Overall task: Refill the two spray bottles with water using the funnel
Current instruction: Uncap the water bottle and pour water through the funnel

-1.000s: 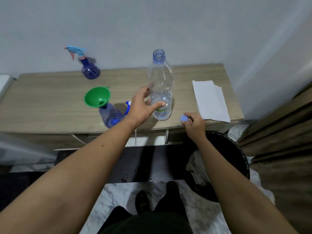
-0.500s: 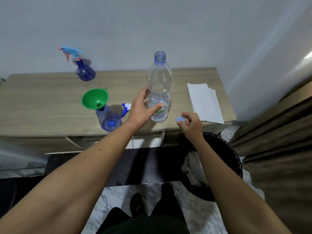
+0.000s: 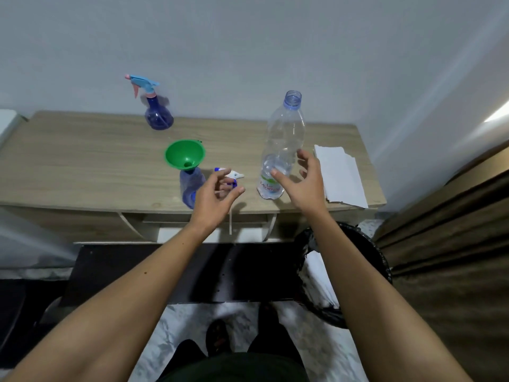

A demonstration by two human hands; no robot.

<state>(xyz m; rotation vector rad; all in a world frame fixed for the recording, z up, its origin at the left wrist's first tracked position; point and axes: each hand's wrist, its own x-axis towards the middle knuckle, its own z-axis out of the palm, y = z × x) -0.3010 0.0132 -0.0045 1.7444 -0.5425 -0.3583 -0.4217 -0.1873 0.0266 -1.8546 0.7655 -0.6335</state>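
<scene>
A clear water bottle [image 3: 286,139] stands uncapped on the wooden table [image 3: 82,166], a little water in its base. My right hand [image 3: 304,183] is spread around its lower right side, thumb tip against the label, fingers not closed. A green funnel [image 3: 185,154] sits in the neck of a blue spray bottle [image 3: 190,186] near the front edge. Its blue-and-white spray head [image 3: 231,175] lies beside it, its white tube overhanging the edge. My left hand [image 3: 216,195] hovers over that head with loosely spread fingers. A second spray bottle [image 3: 157,117], head on, stands by the wall.
A folded white paper towel [image 3: 341,175] lies at the table's right end. A black bin [image 3: 358,271] with a liner stands on the floor below it. A brown curtain [image 3: 454,257] hangs at the right. My feet are on marble flooring in front of the table.
My left hand left the water bottle and moved left over the spray head. My right hand rose to the bottle with fingers spread; the blue cap it pinched is out of sight.
</scene>
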